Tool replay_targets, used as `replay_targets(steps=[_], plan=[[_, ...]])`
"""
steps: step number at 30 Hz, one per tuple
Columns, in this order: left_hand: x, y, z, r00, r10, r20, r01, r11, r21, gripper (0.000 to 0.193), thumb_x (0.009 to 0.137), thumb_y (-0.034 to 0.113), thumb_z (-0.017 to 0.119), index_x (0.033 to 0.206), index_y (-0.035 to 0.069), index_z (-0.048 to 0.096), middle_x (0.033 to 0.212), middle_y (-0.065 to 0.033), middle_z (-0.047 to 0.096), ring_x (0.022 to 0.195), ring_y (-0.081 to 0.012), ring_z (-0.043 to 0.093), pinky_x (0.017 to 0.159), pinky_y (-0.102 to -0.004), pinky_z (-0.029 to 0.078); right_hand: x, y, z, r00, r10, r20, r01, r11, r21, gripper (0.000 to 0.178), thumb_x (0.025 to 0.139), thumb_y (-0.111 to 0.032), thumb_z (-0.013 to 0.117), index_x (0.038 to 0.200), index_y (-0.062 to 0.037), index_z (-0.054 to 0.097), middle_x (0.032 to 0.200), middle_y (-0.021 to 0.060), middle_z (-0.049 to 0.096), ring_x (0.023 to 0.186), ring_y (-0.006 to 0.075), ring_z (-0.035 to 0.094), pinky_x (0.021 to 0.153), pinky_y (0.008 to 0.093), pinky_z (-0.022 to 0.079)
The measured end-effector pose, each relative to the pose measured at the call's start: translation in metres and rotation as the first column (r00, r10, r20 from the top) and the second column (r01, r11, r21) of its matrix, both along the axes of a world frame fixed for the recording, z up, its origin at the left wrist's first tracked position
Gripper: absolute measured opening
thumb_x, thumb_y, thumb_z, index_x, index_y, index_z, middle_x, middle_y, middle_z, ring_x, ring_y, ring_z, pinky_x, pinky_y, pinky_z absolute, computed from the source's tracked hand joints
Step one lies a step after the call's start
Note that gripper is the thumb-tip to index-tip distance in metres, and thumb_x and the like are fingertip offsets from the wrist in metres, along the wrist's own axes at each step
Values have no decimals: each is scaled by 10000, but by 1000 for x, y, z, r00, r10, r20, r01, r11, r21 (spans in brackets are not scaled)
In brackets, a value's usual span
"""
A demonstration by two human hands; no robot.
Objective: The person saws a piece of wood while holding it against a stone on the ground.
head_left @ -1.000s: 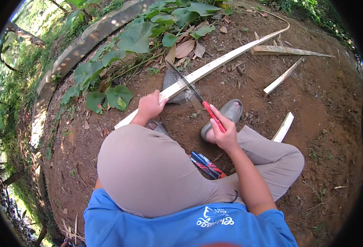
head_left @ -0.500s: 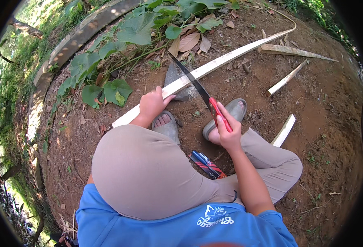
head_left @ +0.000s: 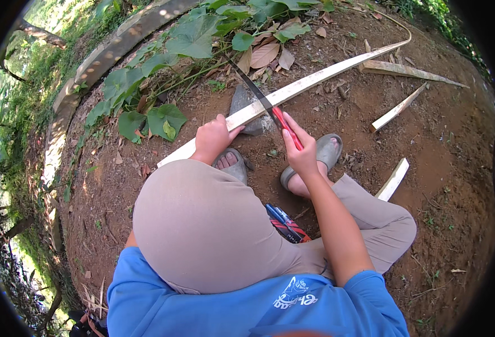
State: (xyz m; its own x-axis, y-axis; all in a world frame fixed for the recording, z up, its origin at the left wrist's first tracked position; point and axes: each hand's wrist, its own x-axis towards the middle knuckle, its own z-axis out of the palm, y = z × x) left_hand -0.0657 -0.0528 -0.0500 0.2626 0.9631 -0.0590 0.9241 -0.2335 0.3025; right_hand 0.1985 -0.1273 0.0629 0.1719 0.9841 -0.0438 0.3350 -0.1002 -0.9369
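Bamboo strip (head_left: pixel 315 78), long, pale and split flat, is the largest thing in our work: it runs slantwise across the bare red ground (head_left: pixel 455 185) from beside our left knee up toward the far right, where its tip thins and curls. It rests over a grey stone (head_left: pixel 242 104) just beyond our feet. As we judge it, the shaping is only partly done: several shorter cut slats (head_left: pixel 396 109) already lie well apart to the right, while this strip is whole along its length, with the blade meeting it near its lower third.

Our left hand (head_left: pixel 212 137) is closed over the strip's near part, pressing it down just in front of the left sandal (head_left: pixel 230 163). Our right hand (head_left: pixel 300 151) is wrapped around the red handle of a long dark knife (head_left: pixel 258 95), whose blade crosses the strip just beyond the left hand. So the strip lies under both hands, between them and the leafy vines (head_left: pixel 185 39) behind.
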Motion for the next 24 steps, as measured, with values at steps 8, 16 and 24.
replay_targets(steps=[8,16,24], plan=[[0,-3,-4,999,-26,43,26,999,19,724,1045,754,767,999,41,651,775,-183,794,694,-385,830,613,-489,667,45,-91,55,976,118,183,-111,993,-49,515,1134,-47,694,1644,26,687,1421,206,845,1156,191,822,1067,332,594],[1,-2,-3,999,-20,36,18,999,46,708,1045,738,777,985,44,650,783,-180,790,696,-382,828,601,-500,660,-8,23,-20,996,90,27,-91,993,79,488,1151,-45,694,1639,-16,698,1427,210,842,1161,129,787,1022,304,610],[2,-6,-3,999,0,43,-2,1000,27,702,1043,733,783,985,45,655,770,-176,788,690,-384,828,606,-505,662,19,12,5,987,91,-134,-126,953,-277,661,1141,-29,655,1788,-144,585,950,-12,689,793,99,599,779,282,537]])
